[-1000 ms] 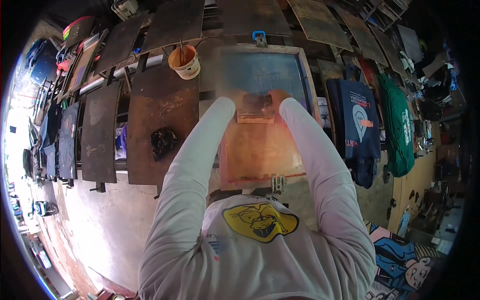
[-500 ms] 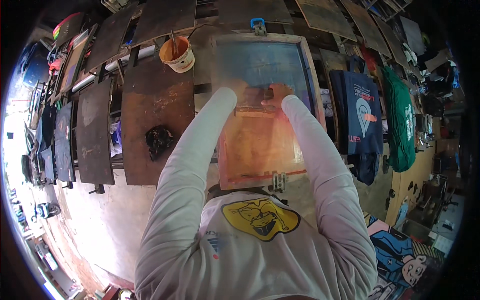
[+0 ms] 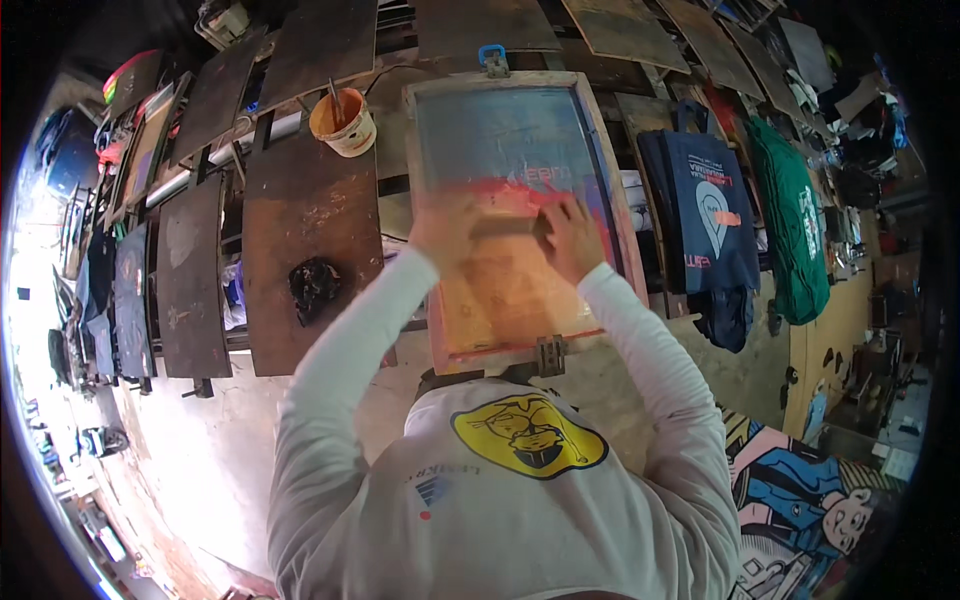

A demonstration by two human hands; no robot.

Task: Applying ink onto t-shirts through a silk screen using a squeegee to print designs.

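Squeegee (image 3: pixel 506 228) lies across the middle of the screen (image 3: pixel 490 125), between both hands. The right hand (image 3: pixel 572 238) has its fingers bent, part-closed, over the right end; the left hand (image 3: pixel 443 235) is at the left end, too blurred to tell how firmly it grips. Red ink (image 3: pixel 485 194) bands the screen just far of the squeegee. The step looks like a spreading stroke; the next move probably calls for even pressure at both ends.
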